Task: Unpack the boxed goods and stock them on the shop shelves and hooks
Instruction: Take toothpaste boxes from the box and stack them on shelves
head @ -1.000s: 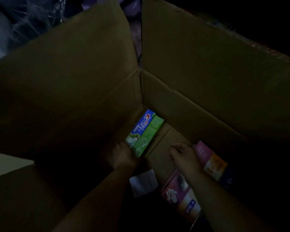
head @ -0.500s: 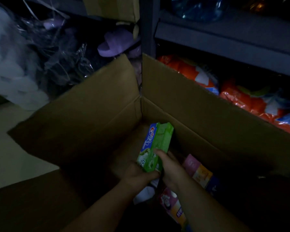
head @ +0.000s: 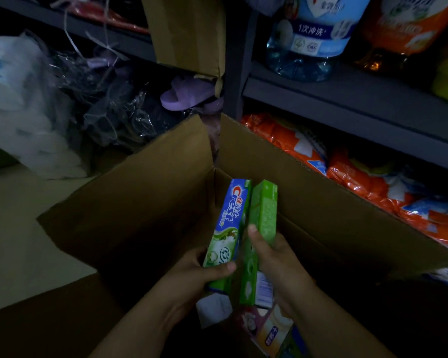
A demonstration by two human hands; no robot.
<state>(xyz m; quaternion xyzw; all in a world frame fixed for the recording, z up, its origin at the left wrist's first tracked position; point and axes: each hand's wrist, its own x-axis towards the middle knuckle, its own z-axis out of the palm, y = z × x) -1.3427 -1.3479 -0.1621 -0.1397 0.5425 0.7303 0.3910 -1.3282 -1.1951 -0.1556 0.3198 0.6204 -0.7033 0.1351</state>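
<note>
Up they've come: half a second ago your two hands shared one green bundle low in the carton, and now you've split it into two toothpaste boxes, lifted higher at the centre of the frame. Your left hand (head: 194,273) has its grip wrapped round the lower end of the blue-and-green toothpaste box (head: 229,228), thumb pressed across the front. Your right hand (head: 274,259) pinches the plain green toothpaste box (head: 263,223) just beside it, thumb lying up its face. Both boxes stand nearly upright, tops leaning slightly apart, above the open cardboard carton (head: 140,210).

Down in the carton, lower centre of the frame, a pink-and-yellow box (head: 268,329) lies under your right wrist, and a white slip of paper (head: 212,310) sits beside it.

Behind the carton, right side, orange packets (head: 354,174) fill the lower shelf (head: 347,117). Above, upper right, a clear blue-labelled bottle (head: 311,34) stands on the shelf. At upper centre a purple slipper (head: 184,95) rests among crinkled plastic wrap, and white paper rolls (head: 18,99) sit far left.
</note>
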